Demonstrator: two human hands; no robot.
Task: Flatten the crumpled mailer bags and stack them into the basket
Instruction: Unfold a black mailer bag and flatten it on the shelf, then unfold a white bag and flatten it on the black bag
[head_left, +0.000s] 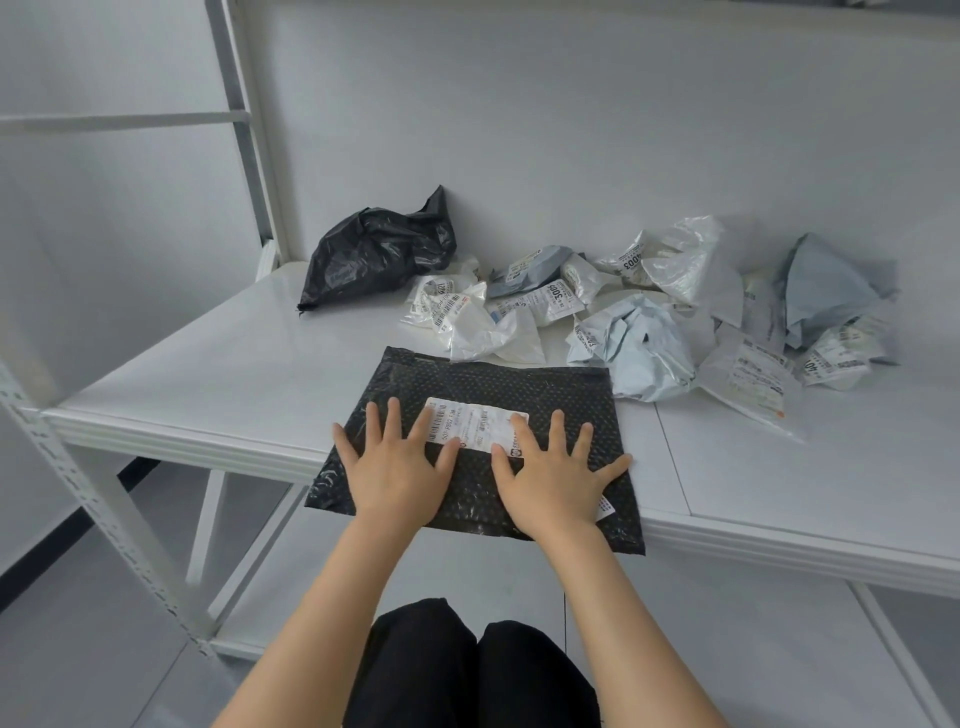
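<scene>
Head view: looks down on a white table (208, 374), with the work going on at its near edge.
Crumpled pile (639, 332): white, grey and pale-blue mailer bags lie heaped across the back right of the table, none flattened. They are best left alone until the bag in hand is done.
Black bubble mailer (519, 384): lies spread on the table just in front of the pile, its near edge hanging over the table's lip. It looks nearly flat. The padded skin will likely spring back, so slow, firm strokes should serve better than quick pats.
Black crumpled bag (374, 249): sits at the back left against the wall, apart from the mailer.
Left hand (400, 473): palm down on the mailer's left half, fingers straight and spread, gripping nothing. It should sweep outward to the left edge to push air and creases off the side.
Right hand (553, 483): the same flat, spread press on the right half, holding nothing. It should mirror the stroke to the right, so the mailer does not slide off the lip.
Shipping label (475, 422): a white strip across the mailer's middle, under fingertips of both hands. Starting each stroke from it keeps it from wrinkling.
Basket: not in view, so where the flat mailer goes cannot be told.
</scene>
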